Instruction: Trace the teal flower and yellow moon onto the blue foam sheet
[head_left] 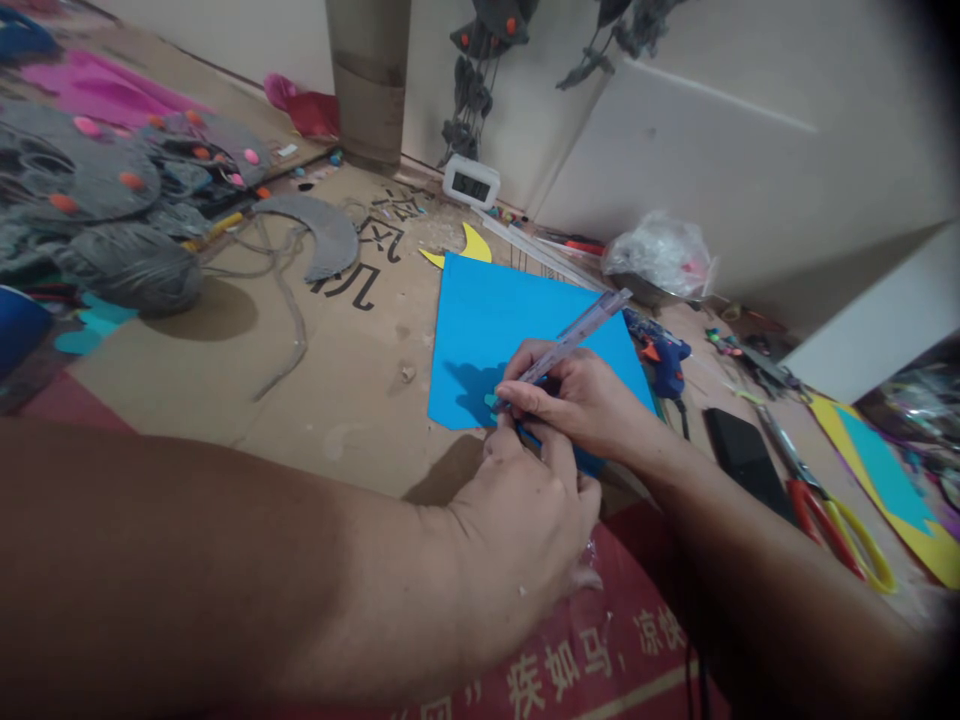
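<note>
Right hand: the right hand (581, 400), centre of the frame, is clamped around a clear pen (574, 338), its tip down on the blue sheet (495, 320).
Left hand: the left hand (517, 525), just below, is curled with fingers together, pressing a small turquoise piece (491, 400) onto the sheet's lower edge; what else it grips I cannot tell.
Step in hand: looks like tracing around the small piece onto the sheet.
Next move calls for: a steady pin from the left hand while the tip follows the edge, I'd judge.
Pose: both forearms come in from the bottom of the frame, wrists low, the pen slanting up to the right.
Around: blue glue gun (664, 360) right of the sheet, black phone (742, 455) beyond it, scissors (832, 510) lower right, small white clock (471, 182) top centre, grey yarn ball (131, 268) at left, all on the cardboard (352, 370).
</note>
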